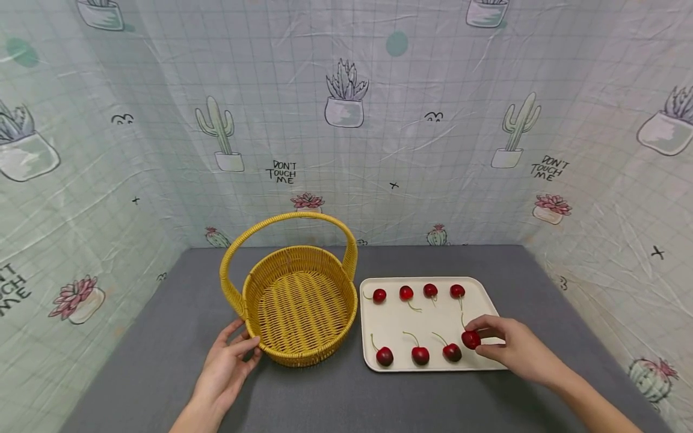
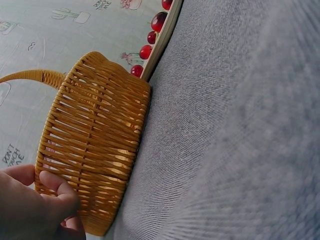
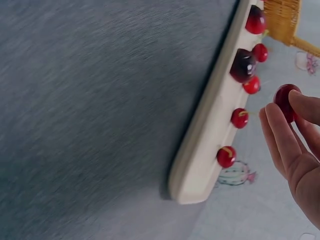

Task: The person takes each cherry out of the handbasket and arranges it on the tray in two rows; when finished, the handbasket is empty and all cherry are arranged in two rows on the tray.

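Note:
My left hand (image 1: 223,370) holds the rim of a yellow wicker basket (image 1: 301,356) at its near left side, close under one foot of the arched handle (image 1: 296,215). In the left wrist view the thumb and a finger pinch the woven wall (image 2: 92,135). Nothing lies inside the basket. On the right, my right hand (image 1: 520,350) pinches a dark red cherry (image 1: 471,340) between thumb and fingertips, its green stem pointing up. That cherry (image 3: 285,101) is raised above the cream tray (image 1: 422,323) in the right wrist view.
Two rows of red cherries with stems lie on the tray, such as a far one (image 1: 379,296) and a near one (image 1: 384,356). Basket and tray stand side by side on a grey cloth (image 1: 319,397). A cactus-print curtain (image 1: 379,150) encloses the back and sides.

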A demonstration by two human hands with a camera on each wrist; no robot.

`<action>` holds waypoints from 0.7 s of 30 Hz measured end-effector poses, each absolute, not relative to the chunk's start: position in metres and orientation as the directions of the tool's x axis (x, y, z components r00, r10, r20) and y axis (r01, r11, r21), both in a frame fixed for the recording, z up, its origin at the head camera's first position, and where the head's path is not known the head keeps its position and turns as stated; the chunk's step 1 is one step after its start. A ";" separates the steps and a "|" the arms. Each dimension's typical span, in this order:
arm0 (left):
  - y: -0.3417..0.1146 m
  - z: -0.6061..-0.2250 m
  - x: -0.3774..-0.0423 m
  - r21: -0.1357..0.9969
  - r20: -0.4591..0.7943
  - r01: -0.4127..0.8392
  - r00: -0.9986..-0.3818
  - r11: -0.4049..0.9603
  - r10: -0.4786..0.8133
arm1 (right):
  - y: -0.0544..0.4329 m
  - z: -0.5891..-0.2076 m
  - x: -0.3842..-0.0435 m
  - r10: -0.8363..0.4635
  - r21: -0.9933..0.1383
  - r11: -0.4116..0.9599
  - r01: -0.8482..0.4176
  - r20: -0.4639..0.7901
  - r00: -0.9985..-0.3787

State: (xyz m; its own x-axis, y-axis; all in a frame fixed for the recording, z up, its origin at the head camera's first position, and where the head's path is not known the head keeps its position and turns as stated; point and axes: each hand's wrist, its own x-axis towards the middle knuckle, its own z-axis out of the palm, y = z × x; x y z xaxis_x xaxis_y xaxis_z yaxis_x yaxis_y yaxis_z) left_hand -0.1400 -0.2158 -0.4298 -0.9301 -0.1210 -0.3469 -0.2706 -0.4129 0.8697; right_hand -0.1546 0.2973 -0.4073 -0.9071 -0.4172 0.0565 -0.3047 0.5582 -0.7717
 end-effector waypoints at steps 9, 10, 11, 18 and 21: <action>-0.215 -0.430 -0.140 0.873 -0.344 -0.269 -0.931 -0.407 -0.122 | 0.313 -0.420 -0.156 -0.365 -0.713 0.657 -0.245 -0.017 -0.931; -0.215 -0.430 -0.141 0.873 -0.345 -0.270 -0.931 -0.406 -0.123 | 0.314 -0.422 -0.156 -0.365 -0.708 0.662 -0.246 -0.018 -0.931; -0.215 -0.430 -0.141 0.872 -0.346 -0.271 -0.930 -0.407 -0.123 | 0.315 -0.423 -0.155 -0.365 -0.706 0.665 -0.245 -0.020 -0.931; -0.216 -0.431 -0.142 0.873 -0.346 -0.273 -0.931 -0.404 -0.119 | 0.322 -0.430 -0.156 -0.359 -0.707 0.669 -0.231 -0.036 -0.932; -0.216 -0.431 -0.142 0.871 -0.350 -0.276 -0.929 -0.407 -0.120 | 0.325 -0.432 -0.157 -0.360 -0.703 0.674 -0.226 -0.045 -0.932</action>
